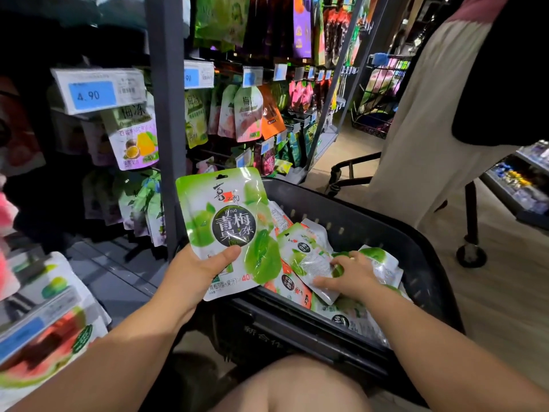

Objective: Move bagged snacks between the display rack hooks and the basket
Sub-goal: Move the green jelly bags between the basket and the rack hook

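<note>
Head view: your left hand (202, 272) grips a green jelly bag (228, 221) upright over the basket's (416, 233) left rim. Your right hand (353, 278) pinches a pouch (312, 263) inside. Keep the hang hole uppermost for the display rack (166, 84).

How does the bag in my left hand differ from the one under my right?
The glossy green jelly pouch in the left hand is held upright, front showing; the silver-backed green pouch under the right hand lies back-up in the black plastic basket. Both seem the same product.
</note>
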Demonstrator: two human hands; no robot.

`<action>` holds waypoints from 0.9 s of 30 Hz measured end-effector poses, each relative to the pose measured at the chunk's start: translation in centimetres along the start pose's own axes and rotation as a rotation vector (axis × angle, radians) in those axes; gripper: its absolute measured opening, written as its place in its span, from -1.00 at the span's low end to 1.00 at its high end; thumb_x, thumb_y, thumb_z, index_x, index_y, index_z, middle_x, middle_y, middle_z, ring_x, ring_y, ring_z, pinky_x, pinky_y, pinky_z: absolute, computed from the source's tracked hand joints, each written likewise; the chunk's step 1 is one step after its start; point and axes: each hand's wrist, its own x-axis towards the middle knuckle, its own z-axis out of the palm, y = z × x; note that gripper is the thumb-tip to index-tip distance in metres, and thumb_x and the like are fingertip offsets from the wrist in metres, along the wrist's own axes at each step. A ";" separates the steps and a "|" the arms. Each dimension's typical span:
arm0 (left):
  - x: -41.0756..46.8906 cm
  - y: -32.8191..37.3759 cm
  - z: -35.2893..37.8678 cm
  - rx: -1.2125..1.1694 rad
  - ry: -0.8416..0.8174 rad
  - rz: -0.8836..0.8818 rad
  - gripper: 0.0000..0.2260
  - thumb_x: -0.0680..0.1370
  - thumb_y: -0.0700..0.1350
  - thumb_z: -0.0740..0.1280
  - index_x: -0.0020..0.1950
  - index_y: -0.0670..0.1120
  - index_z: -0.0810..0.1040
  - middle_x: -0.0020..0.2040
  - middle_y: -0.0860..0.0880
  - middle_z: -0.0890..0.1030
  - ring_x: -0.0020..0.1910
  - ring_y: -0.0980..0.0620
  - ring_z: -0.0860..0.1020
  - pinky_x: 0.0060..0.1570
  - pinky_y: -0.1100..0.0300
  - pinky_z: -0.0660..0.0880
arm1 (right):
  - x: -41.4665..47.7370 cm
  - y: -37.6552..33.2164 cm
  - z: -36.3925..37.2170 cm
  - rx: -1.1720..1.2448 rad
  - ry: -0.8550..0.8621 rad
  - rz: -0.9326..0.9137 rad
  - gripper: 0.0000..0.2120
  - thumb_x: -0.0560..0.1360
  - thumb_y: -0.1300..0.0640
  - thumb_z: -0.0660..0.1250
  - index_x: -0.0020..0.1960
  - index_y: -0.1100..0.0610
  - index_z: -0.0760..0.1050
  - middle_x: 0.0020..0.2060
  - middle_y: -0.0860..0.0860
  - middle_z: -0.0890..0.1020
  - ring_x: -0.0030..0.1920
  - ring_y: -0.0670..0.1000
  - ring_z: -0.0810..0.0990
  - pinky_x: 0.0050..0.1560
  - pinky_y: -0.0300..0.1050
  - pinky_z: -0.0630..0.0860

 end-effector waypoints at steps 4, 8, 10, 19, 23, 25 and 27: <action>0.0 0.0 0.1 0.019 0.012 -0.006 -0.47 0.25 0.05 0.56 0.21 0.03 0.60 0.09 0.04 0.70 0.13 0.00 0.64 0.30 -0.11 0.46 | 0.2 -0.6 1.3 0.115 -0.074 -0.088 0.13 0.15 -0.37 0.56 0.53 0.05 0.17 0.46 0.04 0.31 0.44 0.10 0.32 0.43 0.09 0.33; 0.0 0.0 0.0 0.030 0.024 -0.013 -0.50 0.28 -0.03 0.61 0.20 0.02 0.60 0.08 0.05 0.70 0.11 0.01 0.64 0.28 -0.07 0.47 | 0.3 -0.8 1.3 0.127 -0.056 -0.115 0.11 0.16 -0.32 0.59 0.52 0.07 0.18 0.41 0.03 0.40 0.37 0.09 0.42 0.32 -0.03 0.39; 0.0 0.0 0.0 0.033 0.024 -0.013 -0.51 0.30 -0.04 0.59 0.20 0.00 0.60 0.07 0.06 0.70 0.11 0.03 0.64 0.28 -0.04 0.48 | 0.1 -0.9 1.2 0.106 -0.043 -0.123 0.04 0.19 -0.34 0.56 0.50 0.02 0.21 0.37 0.01 0.45 0.31 0.08 0.47 0.25 -0.05 0.43; 0.1 0.0 0.2 -0.004 0.030 -0.049 -0.63 0.41 -0.14 0.54 0.19 -0.01 0.61 0.09 0.01 0.70 0.13 -0.02 0.64 0.30 -0.10 0.46 | 0.0 -1.1 0.3 0.465 0.123 -0.103 -0.75 0.46 0.00 0.43 0.11 0.01 0.55 -0.06 0.03 0.66 -0.09 0.05 0.62 -0.12 -0.04 0.54; -0.2 0.2 0.6 -0.054 0.068 -0.086 -0.60 0.34 -0.09 0.52 0.17 -0.02 0.62 0.07 0.00 0.71 0.11 -0.04 0.65 0.31 -0.11 0.45 | -0.8 -1.6 -0.7 0.975 0.073 -0.017 -0.96 0.56 0.19 0.33 -0.03 0.08 0.54 -0.04 0.21 0.66 -0.15 0.12 0.62 -0.11 0.09 0.57; -0.3 0.4 0.7 -0.072 0.087 -0.094 -0.55 0.29 -0.06 0.54 0.17 -0.04 0.63 0.07 -0.01 0.71 0.11 -0.05 0.65 0.31 -0.12 0.44 | -1.4 -2.1 -1.6 1.205 0.017 0.018 -0.93 0.60 0.22 0.26 0.00 0.11 0.51 -0.10 0.12 0.65 -0.17 0.09 0.62 -0.18 0.00 0.56; -0.2 0.8 0.9 -0.067 0.104 -0.099 -0.64 0.36 -0.15 0.54 0.14 -0.05 0.64 0.04 -0.01 0.71 0.08 -0.04 0.66 0.29 -0.08 0.47 | -1.9 -2.5 -2.7 1.361 -0.017 0.026 -0.89 0.61 0.23 0.22 -0.03 0.12 0.51 -0.14 0.09 0.63 -0.16 0.08 0.60 -0.15 0.01 0.54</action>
